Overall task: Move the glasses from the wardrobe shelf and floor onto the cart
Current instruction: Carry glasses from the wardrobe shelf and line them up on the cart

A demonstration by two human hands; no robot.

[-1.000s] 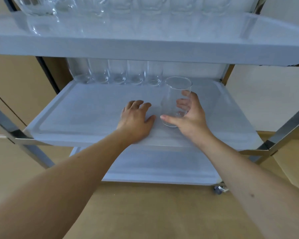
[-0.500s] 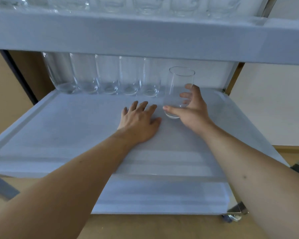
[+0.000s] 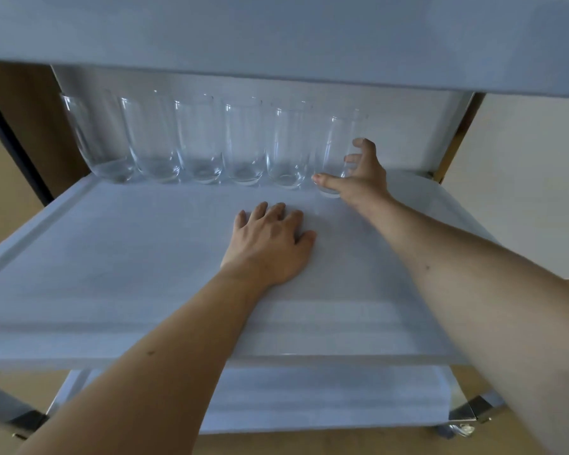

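Nearest, the left hand point(image 3: 270, 244) lies flat on the lined middle shelf point(image 3: 112, 257) of the cart, fingers straight and spread, holding nothing. Beyond it, at about one o'clock, the right hand point(image 3: 358, 175) wraps the base of a clear tumbler point(image 3: 340, 149): thumb stretched across the front, fingers curled round the far side. That tumbler stands upright at the back of the shelf, just beside a row of five tumblers point(image 3: 197, 142) running off toward ten o'clock, at the row's right end.

The likely trouble is glass on glass. If the thumb slides out carelessly toward the neighbouring tumbler, it could knock it, and the row stands close enough to chain. The top shelf point(image 3: 276, 37) hangs low overhead, so a lifted wrist could strike it.

Half a second ago the tumbler stood forward of the row, nearer the left hand; it has since been pushed back into line.
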